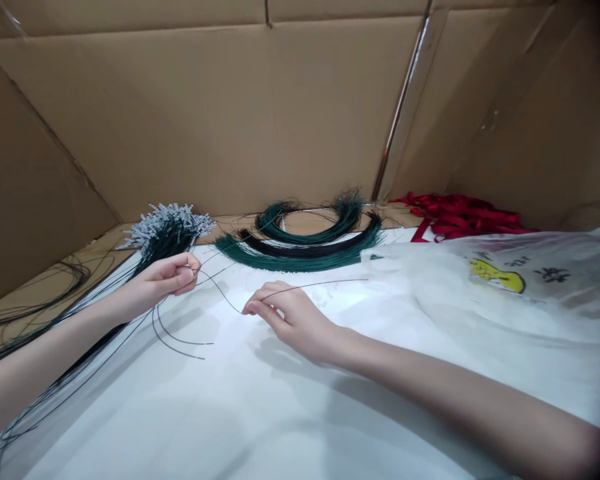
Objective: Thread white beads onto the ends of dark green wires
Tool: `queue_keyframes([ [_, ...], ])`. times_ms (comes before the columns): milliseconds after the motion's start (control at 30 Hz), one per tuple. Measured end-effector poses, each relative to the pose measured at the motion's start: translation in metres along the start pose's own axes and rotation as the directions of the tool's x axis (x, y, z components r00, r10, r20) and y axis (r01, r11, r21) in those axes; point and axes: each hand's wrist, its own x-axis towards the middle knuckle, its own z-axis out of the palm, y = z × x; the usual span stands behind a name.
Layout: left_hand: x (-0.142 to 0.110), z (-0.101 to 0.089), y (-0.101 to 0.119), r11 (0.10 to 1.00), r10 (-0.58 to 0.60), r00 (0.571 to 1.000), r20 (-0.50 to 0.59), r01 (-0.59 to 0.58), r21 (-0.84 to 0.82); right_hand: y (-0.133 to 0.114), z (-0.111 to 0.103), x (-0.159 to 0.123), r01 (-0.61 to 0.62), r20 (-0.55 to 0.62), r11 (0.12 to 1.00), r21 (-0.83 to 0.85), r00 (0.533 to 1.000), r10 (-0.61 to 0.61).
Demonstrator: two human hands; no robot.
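A thin dark wire (221, 291) runs in a slack curve between my two hands. My left hand (173, 275) pinches it, and further strands hang in loops below the fingers. With thumb and forefinger together, my right hand (280, 310) grips the wire nearer its other end, which sticks out to the right over the knuckles. Behind my left hand lies a bundle of long green wires (163, 243) with a head of pale, bead-like tips (165, 220). Curved bunches of dark green wire (300, 260) rest farther back, beyond both hands.
Cardboard walls (205, 120) enclose the back and sides. Red ribbon (470, 215) is heaped at the back right. A translucent plastic bag (440, 280) with a yellow print covers the right side of the white surface (180, 413). Loose wires (45, 300) trail along the left edge.
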Motion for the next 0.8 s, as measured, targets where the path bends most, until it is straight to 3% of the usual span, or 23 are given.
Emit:
queue_keyframes([
  [133,-0.001,-0.001,-0.002,1.0,0.007,1.0,0.005,-0.007,0.007,-0.004,0.003,-0.002,0.003,0.0,1.0,0.027,1.0,-0.003],
  [400,-0.004,0.009,-0.006,0.999,-0.024,0.996,0.089,0.021,0.033,-0.009,-0.006,0.001,-0.023,-0.163,0.956,0.291,0.984,0.073],
  [633,-0.005,0.027,0.001,0.999,-0.01,0.972,0.234,0.018,-0.032,0.002,0.002,0.0,-0.099,-0.187,0.884,0.458,0.961,0.205],
  [800,-0.005,0.038,0.008,0.998,-0.009,0.963,0.271,0.027,-0.062,0.001,0.001,0.001,-0.074,-0.159,0.868,0.492,0.972,0.173],
])
